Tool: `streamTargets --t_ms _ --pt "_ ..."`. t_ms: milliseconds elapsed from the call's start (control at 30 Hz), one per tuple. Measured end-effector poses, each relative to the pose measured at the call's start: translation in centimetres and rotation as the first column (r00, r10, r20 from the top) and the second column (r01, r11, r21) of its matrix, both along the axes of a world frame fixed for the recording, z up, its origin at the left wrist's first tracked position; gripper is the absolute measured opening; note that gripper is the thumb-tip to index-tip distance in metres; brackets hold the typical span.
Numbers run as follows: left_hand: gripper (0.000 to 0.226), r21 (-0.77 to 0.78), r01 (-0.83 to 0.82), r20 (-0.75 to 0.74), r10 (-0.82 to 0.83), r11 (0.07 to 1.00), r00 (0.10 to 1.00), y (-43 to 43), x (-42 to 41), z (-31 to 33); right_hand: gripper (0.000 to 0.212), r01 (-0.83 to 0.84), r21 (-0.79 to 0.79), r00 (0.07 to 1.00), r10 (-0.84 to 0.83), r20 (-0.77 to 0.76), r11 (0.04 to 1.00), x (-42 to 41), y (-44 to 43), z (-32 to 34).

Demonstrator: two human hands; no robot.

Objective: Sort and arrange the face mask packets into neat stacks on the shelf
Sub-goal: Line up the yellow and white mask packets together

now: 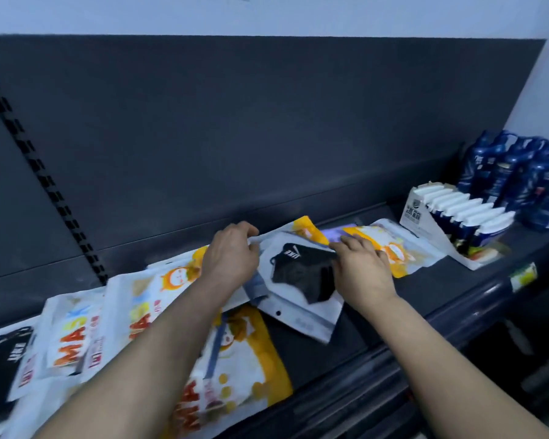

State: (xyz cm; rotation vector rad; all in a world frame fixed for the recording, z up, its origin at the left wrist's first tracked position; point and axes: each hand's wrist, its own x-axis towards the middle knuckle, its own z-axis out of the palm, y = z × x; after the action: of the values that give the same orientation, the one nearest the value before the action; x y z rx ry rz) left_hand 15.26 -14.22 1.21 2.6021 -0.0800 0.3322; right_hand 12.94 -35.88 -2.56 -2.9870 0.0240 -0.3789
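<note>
A white packet with a black mask lies tilted in the middle of the dark shelf. My left hand grips its far left corner, and my right hand pinches its right edge. Under and behind it lie orange-and-white cartoon mask packets, with a purple packet partly hidden between them. More orange "MASK" packets spread in a loose overlapping pile to the left, under my left forearm. Another black-mask packet shows at the far left edge.
A white display carton of small blue-and-white boxes stands at the right of the shelf. Dark blue bottles stand behind it. The grey back panel rises behind the shelf. A price tag sits on the front rail.
</note>
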Motion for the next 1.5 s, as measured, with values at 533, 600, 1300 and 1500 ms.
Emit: streamTargets --t_ms 533,600,1300,1500 --pt "0.033 0.004 -0.099 -0.093 0.099 0.995 0.991 -15.3 3.2 -2.3 0.05 -0.236 -0.065 0.971 0.233 -0.046 0.97 2.1 -14.3 -0.2" --pt "0.032 0.013 -0.112 -0.091 0.113 0.994 0.989 -16.2 3.4 -1.9 0.037 -0.273 -0.028 0.962 0.272 -0.04 0.962 2.3 -15.0 0.2" --pt "0.042 0.299 0.185 -0.399 -0.053 0.936 0.916 -23.8 12.8 -3.0 0.032 -0.26 0.15 0.959 0.274 -0.077 0.954 5.9 -20.9 -2.1" --pt "0.042 0.483 0.132 -0.369 0.064 0.866 0.927 -22.7 13.6 -2.9 0.032 -0.279 0.231 0.957 0.291 -0.017 0.932 7.6 -20.7 -1.4"
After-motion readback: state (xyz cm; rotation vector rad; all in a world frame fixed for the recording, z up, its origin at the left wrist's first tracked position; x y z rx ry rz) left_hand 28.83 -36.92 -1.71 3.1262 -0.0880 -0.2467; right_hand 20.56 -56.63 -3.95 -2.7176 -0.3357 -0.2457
